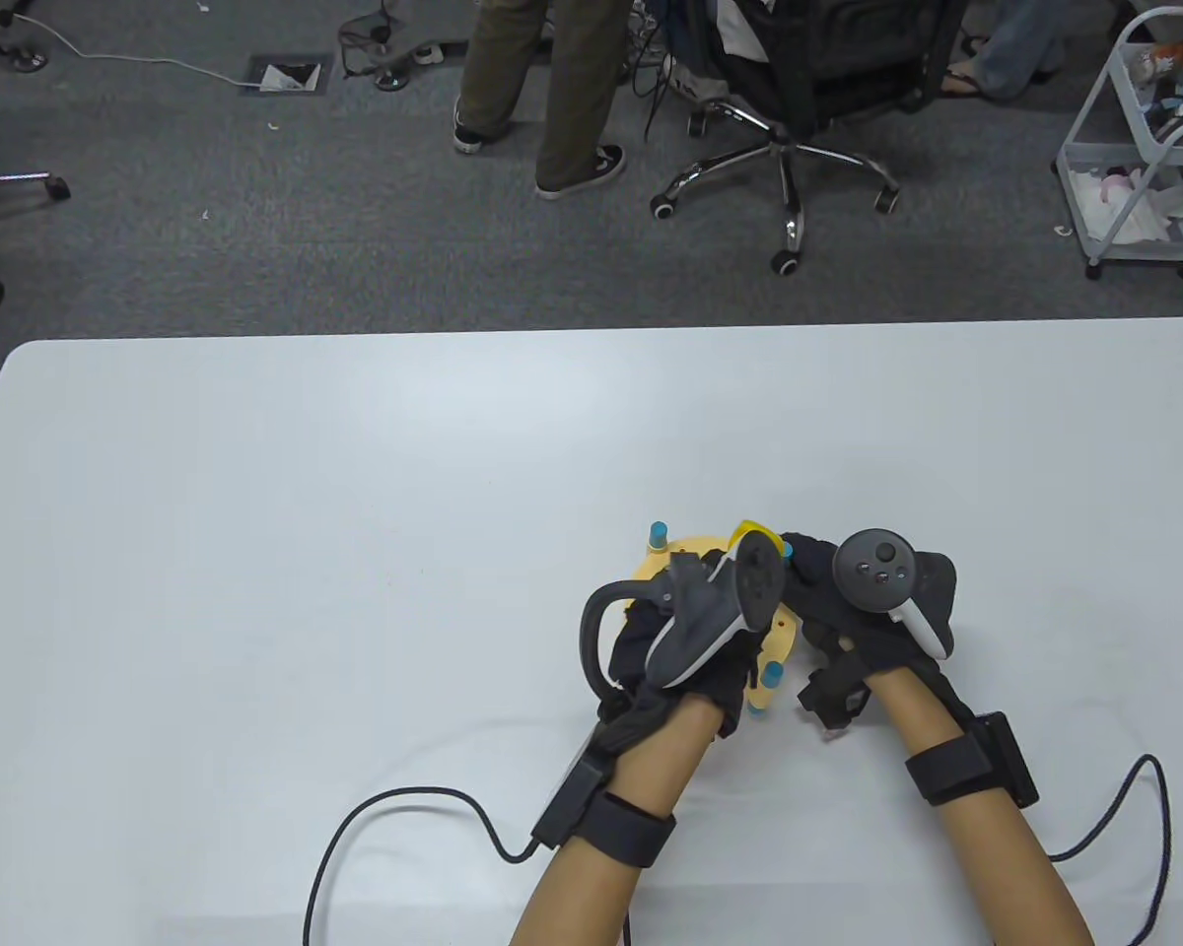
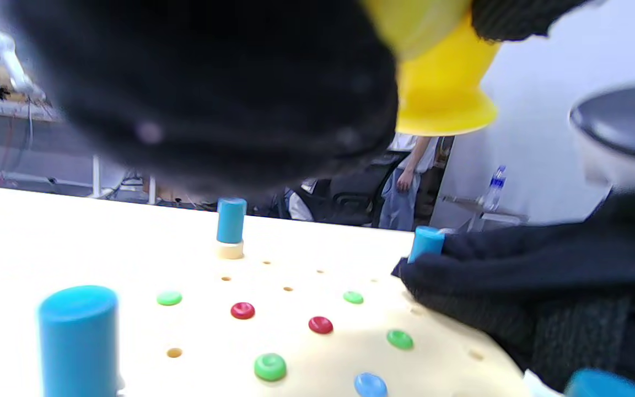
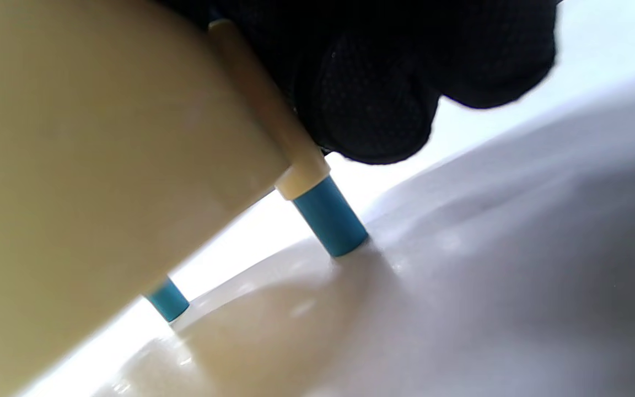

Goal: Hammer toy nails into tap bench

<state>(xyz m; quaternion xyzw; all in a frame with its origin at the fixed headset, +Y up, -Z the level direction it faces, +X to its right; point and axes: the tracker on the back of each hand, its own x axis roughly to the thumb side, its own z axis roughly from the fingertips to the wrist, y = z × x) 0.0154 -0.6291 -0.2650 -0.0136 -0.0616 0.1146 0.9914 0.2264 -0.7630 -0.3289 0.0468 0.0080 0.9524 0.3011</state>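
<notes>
One cream round tap bench [image 2: 306, 342]: three green, two red, one blue flat nails, four blue-capped posts. Left hand [image 1: 680, 641] grips yellow hammer [image 2: 439, 82]; right hand [image 1: 848, 611] holds bench edge. No readable writing.

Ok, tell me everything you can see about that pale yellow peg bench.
The pale yellow plastic-looking tap bench stands on the white table on blue cylindrical legs. Its top has small holes and red, green and blue nail heads sitting low. Blue posts rise at its edge. The right hand touches one side.
</notes>
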